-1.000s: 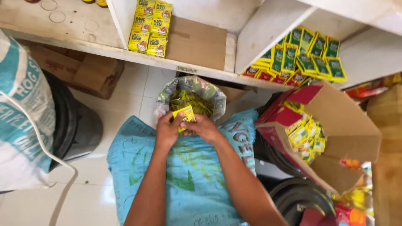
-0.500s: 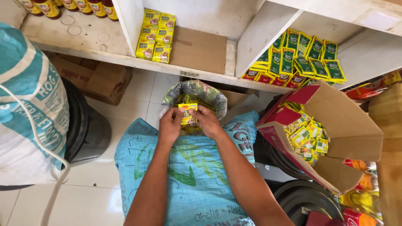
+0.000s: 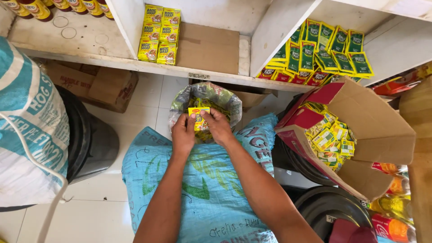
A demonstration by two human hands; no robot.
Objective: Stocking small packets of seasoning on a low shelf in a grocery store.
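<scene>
Fingertips of both hands pinched on 1 small yellow sachet [image 3: 198, 118], held flat toward the camera, long axis running 12 to 6 o'clock. Left hand [image 3: 183, 134] gripping the sachet's 9 o'clock edge, right hand [image 3: 218, 127] gripping the 3 o'clock edge; neither released, neither nearer than the other, both touching. Sachet raised just above the mouth of a clear plastic bag [image 3: 204, 96] packed with more yellow sachets, too many and too crumpled to count. Bag standing at 12 o'clock from the hands, resting against the far end of 1 blue woven sack [image 3: 198, 189] under both forearms.

At 3 o'clock, 1 open cardboard carton [image 3: 382, 130] with red inner flaps, tilted toward the hands, holding a loose heap of yellow-and-green packets, number unclear. At 9 o'clock, 1 white-and-teal woven sack [image 3: 31, 135] beside 1 dark bin [image 3: 92, 139]. At 12 o'clock, a white shelf [image 3: 90, 40]: 6 yellow seasoning packets [image 3: 158, 33] stacked in 2 columns of 3, next to a flat piece of brown cardboard [image 3: 207, 47]. At 1 o'clock, a spread of green packets [image 3: 324, 49] over red ones, well apart from the hands. Bottle caps lined along the shelf's far left edge.
</scene>
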